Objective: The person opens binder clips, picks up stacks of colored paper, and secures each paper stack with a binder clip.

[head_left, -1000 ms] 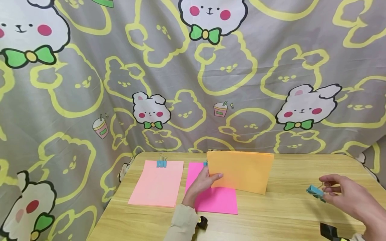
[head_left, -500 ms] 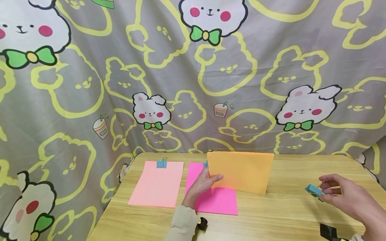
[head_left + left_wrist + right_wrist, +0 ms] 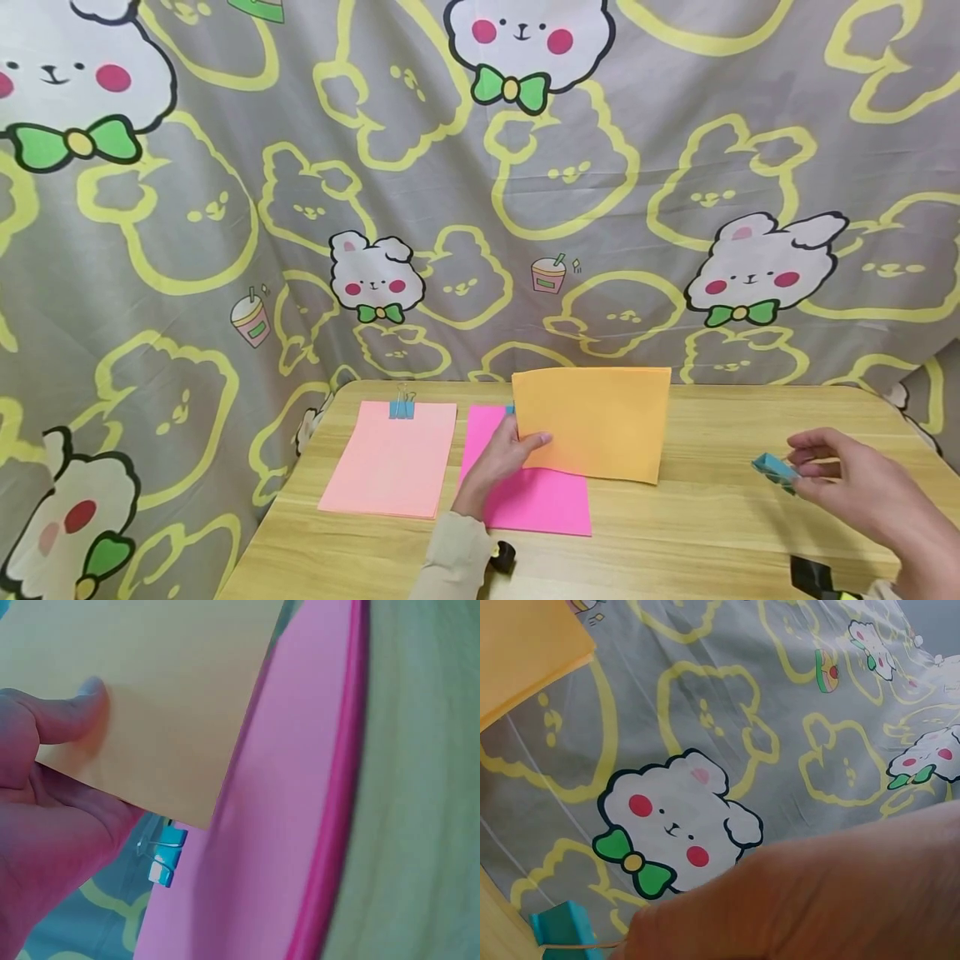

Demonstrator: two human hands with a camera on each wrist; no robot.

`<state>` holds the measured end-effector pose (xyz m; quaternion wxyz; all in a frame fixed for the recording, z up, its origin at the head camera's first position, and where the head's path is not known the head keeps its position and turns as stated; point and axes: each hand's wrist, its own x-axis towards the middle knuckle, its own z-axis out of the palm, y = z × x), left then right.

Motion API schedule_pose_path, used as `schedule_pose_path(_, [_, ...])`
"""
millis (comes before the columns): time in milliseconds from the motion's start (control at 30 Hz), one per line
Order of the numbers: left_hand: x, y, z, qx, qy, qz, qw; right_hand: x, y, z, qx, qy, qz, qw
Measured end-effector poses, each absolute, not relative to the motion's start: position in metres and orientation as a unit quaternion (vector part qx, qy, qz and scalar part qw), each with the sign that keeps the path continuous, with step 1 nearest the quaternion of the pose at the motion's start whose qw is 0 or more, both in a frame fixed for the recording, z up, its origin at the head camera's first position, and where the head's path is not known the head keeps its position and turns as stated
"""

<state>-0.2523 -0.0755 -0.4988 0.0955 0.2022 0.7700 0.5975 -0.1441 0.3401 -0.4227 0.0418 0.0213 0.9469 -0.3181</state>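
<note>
In the head view my left hand (image 3: 504,454) grips a stack of orange paper (image 3: 596,425) by its left edge, thumb on the near face. The stack stands raised and tilted over the magenta paper (image 3: 540,504). A blue binder clip (image 3: 169,856) on the magenta paper shows beside that hand in the left wrist view. Off to the right, my right hand (image 3: 862,483) pinches another blue binder clip (image 3: 776,472) above the table, apart from the orange paper. That clip also appears low in the right wrist view, where the fingertips are mostly hidden.
A pink paper stack (image 3: 393,467) with a blue binder clip (image 3: 402,409) at its top lies left on the wooden table (image 3: 720,533). Black straps (image 3: 502,557) are near both wrists. A patterned curtain (image 3: 465,192) hangs behind and at the left.
The orange stack has turned slightly, its right top edge shifting left and up. My right hand has moved a little left with its binder clip. The papers on the table have not moved.
</note>
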Motion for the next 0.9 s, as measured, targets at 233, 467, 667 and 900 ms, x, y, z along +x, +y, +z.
schedule_pose_path(233, [-0.255, -0.080, -0.499, 0.207, 0.744, 0.625, 0.112, -0.147, 0.336, -0.421, 0.026, 0.947, -0.321, 0.014])
schedule_pose_path(467, [-0.255, -0.083, -0.496, 0.212, 0.722, 0.646, 0.129, -0.150, 0.335, -0.422, 0.025, 0.946, -0.324, 0.011])
schedule_pose_path(667, [-0.255, -0.082, -0.495, 0.202, 0.717, 0.654, 0.136, -0.152, 0.332, -0.422, 0.016, 0.948, -0.319, 0.005])
schedule_pose_path(900, [-0.256, -0.082, -0.496, 0.195, 0.689, 0.682, 0.151, -0.154, 0.329, -0.421, 0.012, 0.947, -0.319, 0.022])
